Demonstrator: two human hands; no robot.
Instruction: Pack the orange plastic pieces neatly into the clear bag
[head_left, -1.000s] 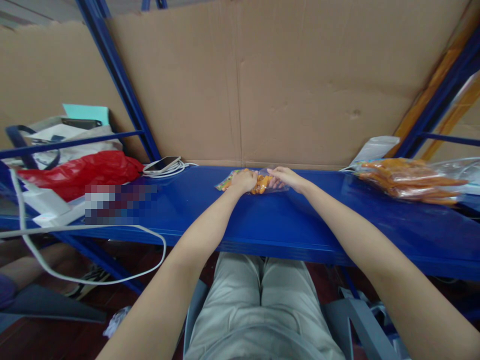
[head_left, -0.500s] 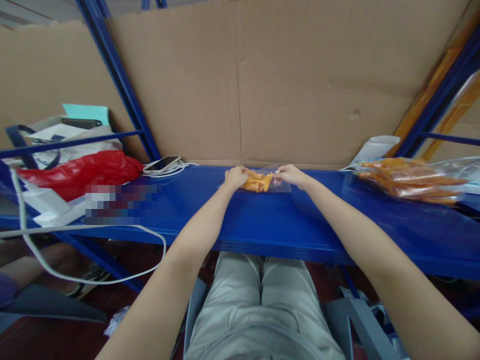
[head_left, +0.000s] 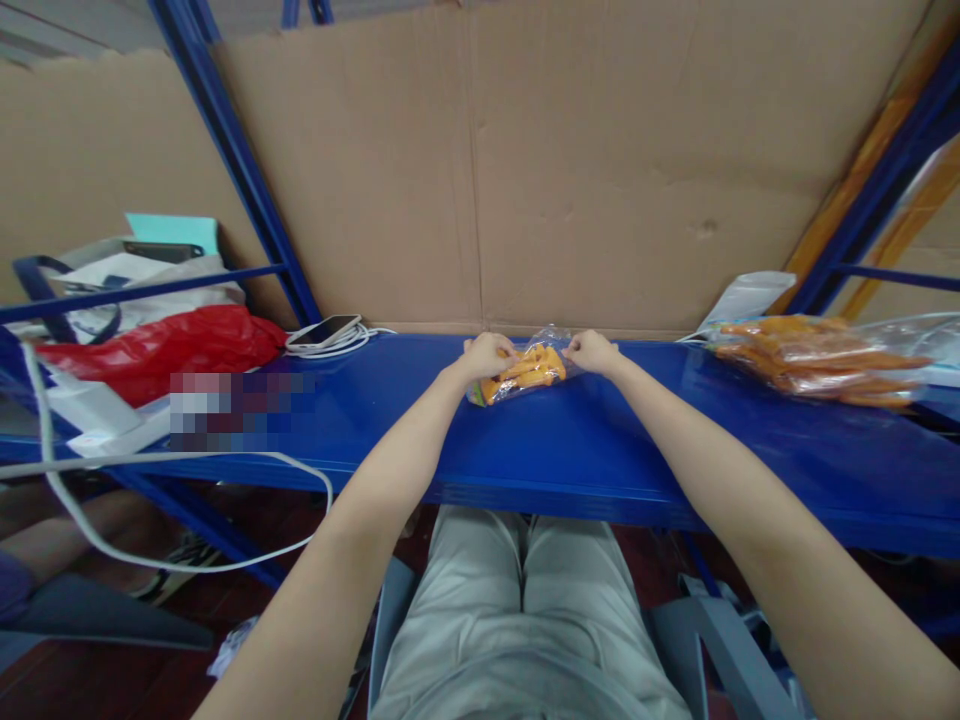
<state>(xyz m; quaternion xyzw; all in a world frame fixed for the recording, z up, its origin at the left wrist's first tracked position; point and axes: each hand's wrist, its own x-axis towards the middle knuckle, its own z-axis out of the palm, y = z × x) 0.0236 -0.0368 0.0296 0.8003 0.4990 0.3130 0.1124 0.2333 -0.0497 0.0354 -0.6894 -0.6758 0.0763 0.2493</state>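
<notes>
A clear plastic bag [head_left: 534, 372] with several orange pieces inside lies on the blue shelf [head_left: 555, 440], between my hands. The pieces look finger-shaped; their exact kind I cannot make out. My left hand [head_left: 489, 357] is closed on the bag's left part, its fingers bent over the orange contents. At the bag's right end, my right hand [head_left: 591, 352] pinches the loose clear plastic. A green patch shows at the bag's lower left corner.
To the right lies a stack of filled bags [head_left: 817, 360] with similar orange contents. On the left are a phone [head_left: 324, 331] on a coiled white cable, a red plastic bag [head_left: 172, 345] and a white power strip [head_left: 124, 425]. Cardboard [head_left: 585, 170] walls the back.
The bag has tilted, its left end nearer me and its right end raised. My left hand has shifted slightly right, and the orange pieces have moved right with it.
</notes>
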